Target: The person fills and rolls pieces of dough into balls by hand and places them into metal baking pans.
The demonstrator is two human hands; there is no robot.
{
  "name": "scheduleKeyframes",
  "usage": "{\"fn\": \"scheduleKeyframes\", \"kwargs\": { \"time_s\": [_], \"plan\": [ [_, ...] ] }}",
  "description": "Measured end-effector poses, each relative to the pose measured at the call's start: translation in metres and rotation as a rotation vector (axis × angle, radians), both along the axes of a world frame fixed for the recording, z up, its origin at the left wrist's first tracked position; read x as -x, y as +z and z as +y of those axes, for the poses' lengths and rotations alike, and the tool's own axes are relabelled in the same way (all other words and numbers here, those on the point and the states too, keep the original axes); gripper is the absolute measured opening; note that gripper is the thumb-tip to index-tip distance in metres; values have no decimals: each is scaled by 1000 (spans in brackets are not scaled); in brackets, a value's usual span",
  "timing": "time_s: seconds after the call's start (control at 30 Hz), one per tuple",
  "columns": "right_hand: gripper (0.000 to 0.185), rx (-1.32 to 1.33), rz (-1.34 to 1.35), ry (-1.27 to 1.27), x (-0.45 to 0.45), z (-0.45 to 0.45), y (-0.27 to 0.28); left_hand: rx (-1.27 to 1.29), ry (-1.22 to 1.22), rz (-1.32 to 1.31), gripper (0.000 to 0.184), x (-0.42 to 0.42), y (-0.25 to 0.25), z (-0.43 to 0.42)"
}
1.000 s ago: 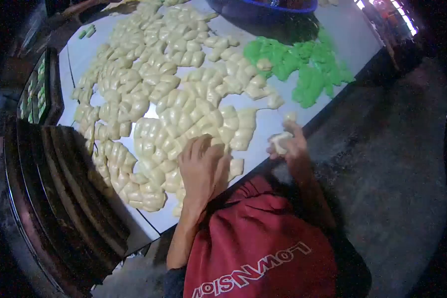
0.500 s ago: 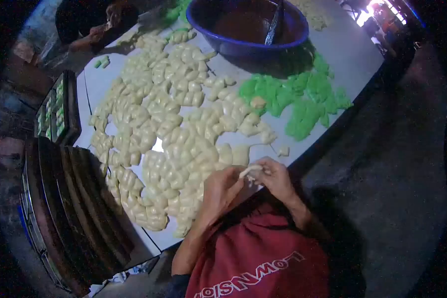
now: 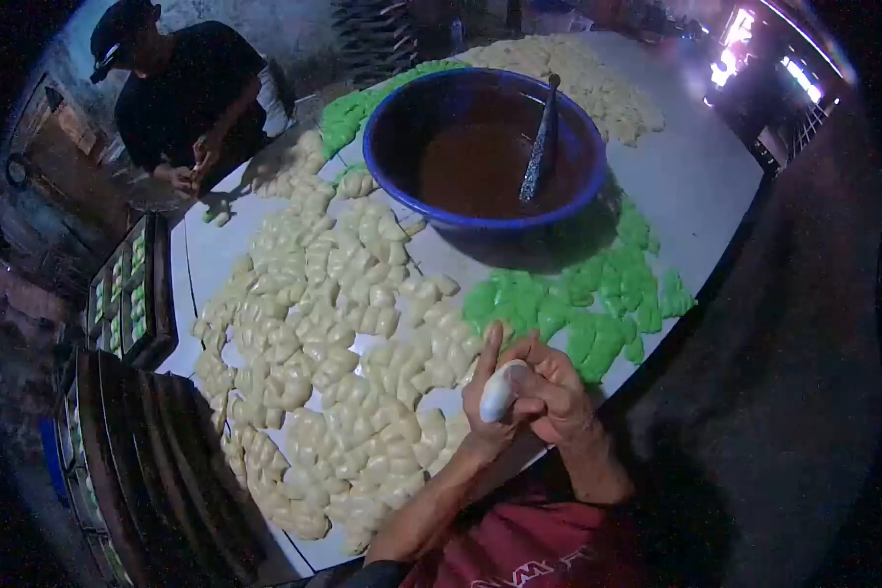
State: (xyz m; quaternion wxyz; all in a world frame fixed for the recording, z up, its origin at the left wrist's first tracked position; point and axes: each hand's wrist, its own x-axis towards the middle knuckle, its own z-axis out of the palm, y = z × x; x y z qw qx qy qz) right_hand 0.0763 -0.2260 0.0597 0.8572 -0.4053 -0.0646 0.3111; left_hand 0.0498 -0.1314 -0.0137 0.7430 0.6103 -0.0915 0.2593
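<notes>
A smooth, pale oblong piece of dough [image 3: 501,392] is held between my two hands above the near edge of the table. My left hand [image 3: 477,423] is curled round its left side. From the right, my right hand [image 3: 561,400] grips it with bent fingers and thumb; some fingertips are hidden behind the dough. Many cream-coloured dough pieces [image 3: 314,323] cover the table just left of my hands. Directly beyond them lies a patch of bright green dough pieces [image 3: 598,338].
A blue basin [image 3: 387,191] of brown filling with a metal-looking utensil [image 3: 537,152] stands further back. Stacked dark trays [image 3: 152,461] and a tray of green-and-white pieces [image 3: 157,294] are at the left. Another person [image 3: 191,93] works at the far left corner.
My view has tilted up, bringing the other person and whole basin into sight. The dough in my hands was a thin, bent strip; now a smooth, rounded piece shows.
</notes>
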Motion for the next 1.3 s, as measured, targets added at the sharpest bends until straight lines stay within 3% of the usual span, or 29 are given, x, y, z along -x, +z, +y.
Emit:
{"fn": "scheduleKeyframes", "kwargs": {
  "time_s": [0.1,0.13,0.17,0.2,0.33,0.4,0.5,0.63,0.73,0.77,0.9,1.07,1.17,1.27,1.3],
  "plan": [
    [15,82,-100,-9,-64,10,16,255,-194,459,79,-9,-12,-4],
    [14,398,-450,-59,-105,5,16,472,-218,516,70,-15,-10,-6],
    [14,466,-533,-128,-142,8,17,336,-241,581,64,-17,-8,2],
    [14,327,-456,-76,-176,17,21,201,-262,648,58,-15,-6,16],
    [24,933,-929,251,-296,35,-16,-42,-199,758,42,-1,-2,58],
    [20,1251,-1124,493,-319,48,-37,-19,-143,857,40,4,-3,73],
    [27,1390,-1202,900,-323,57,-69,87,-82,904,38,13,-12,83],
    [29,1444,-1094,813,-327,61,-62,132,-43,890,37,16,-15,84],
    [30,1368,-1154,928,-322,58,-71,138,-75,897,37,15,-11,85],
    [26,1320,-1185,856,-322,57,-69,125,-85,879,37,14,-16,83],
    [22,701,-492,549,-306,53,-40,-8,-113,781,37,5,-1,81],
    [15,274,-260,226,-232,69,8,69,-134,662,37,-18,7,79],
    [12,164,-193,227,-171,89,9,335,-77,561,45,-26,20,81],
    [14,108,-127,229,-110,116,-13,810,-53,473,44,-6,28,94],
    [17,94,-117,239,-91,122,-17,812,0,472,43,6,28,101]
  ]
}}
